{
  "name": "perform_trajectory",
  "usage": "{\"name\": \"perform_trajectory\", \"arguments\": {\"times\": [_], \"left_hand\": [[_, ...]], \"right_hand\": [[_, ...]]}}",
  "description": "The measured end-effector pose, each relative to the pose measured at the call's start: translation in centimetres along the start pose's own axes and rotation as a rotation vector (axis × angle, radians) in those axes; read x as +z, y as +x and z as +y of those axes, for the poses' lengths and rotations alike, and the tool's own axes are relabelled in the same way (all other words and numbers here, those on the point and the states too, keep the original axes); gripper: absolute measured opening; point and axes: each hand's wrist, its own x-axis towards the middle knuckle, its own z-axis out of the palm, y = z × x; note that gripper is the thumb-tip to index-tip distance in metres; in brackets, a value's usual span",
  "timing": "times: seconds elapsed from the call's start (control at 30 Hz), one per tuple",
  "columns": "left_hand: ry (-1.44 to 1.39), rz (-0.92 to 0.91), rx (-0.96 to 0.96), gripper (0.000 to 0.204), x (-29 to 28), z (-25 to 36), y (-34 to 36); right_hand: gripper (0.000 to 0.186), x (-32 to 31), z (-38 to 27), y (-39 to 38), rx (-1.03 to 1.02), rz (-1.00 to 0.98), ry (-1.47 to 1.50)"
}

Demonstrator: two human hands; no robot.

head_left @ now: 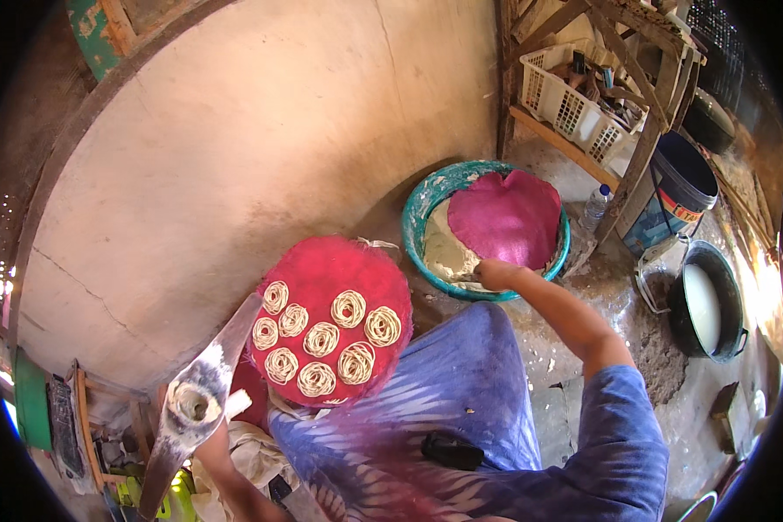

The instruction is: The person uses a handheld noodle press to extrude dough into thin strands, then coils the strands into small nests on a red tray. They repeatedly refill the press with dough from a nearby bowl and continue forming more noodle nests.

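Note:
At the lower left, my left hand is closed under a long wooden press with a round cup in its middle; the press partly hides the fingers. A short pale stub juts from its side. My right hand reaches to the near rim of a teal basin, its fingers closed beside pale dough. What they grip is too small to make out. A pink sheet covers much of the dough. Between my hands, a round red tray bears several coiled noodle nests.
A plain wall rises behind the tray and basin. Right of the basin stand a water bottle, a dark bucket and a black tub with whitish liquid. A white crate sits on a wooden rack.

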Motion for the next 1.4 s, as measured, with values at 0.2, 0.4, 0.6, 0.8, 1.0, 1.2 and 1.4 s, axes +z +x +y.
{"name": "perform_trajectory", "arguments": {"times": [0.2,0.4,0.6,0.8,1.0,1.2,1.4], "left_hand": [[-0.084,-0.067,0.203,0.045,-1.5,6.7,4.0],[-0.329,-0.214,0.251,0.04,-0.9,12.3,5.4],[-0.394,-0.184,0.43,0.038,-0.7,13.9,5.5],[-0.257,-0.121,0.41,0.041,-1.2,14.5,4.6],[-0.155,-0.168,0.323,0.029,-0.6,10.6,2.6],[-0.377,-0.081,0.016,0.022,-1.1,8.5,2.3],[-0.214,0.096,0.135,0.028,-0.4,10.5,2.7]], "right_hand": [[0.04,-12.3,-1.1,-10.3,-0.095,0.053,0.144],[0.031,-24.8,-12.0,-22.6,-0.347,-0.171,0.464],[0.031,-24.7,-22.8,-22.9,-0.415,-0.385,0.413],[0.032,-19.1,-31.1,-25.3,-0.701,0.708,-0.646],[0.042,-14.3,-33.0,-27.3,-0.794,0.852,-0.734],[0.046,-14.7,-31.5,-27.3,-0.645,0.731,0.102],[0.058,-7.2,-35.6,-23.5,-0.721,0.534,0.526]]}}
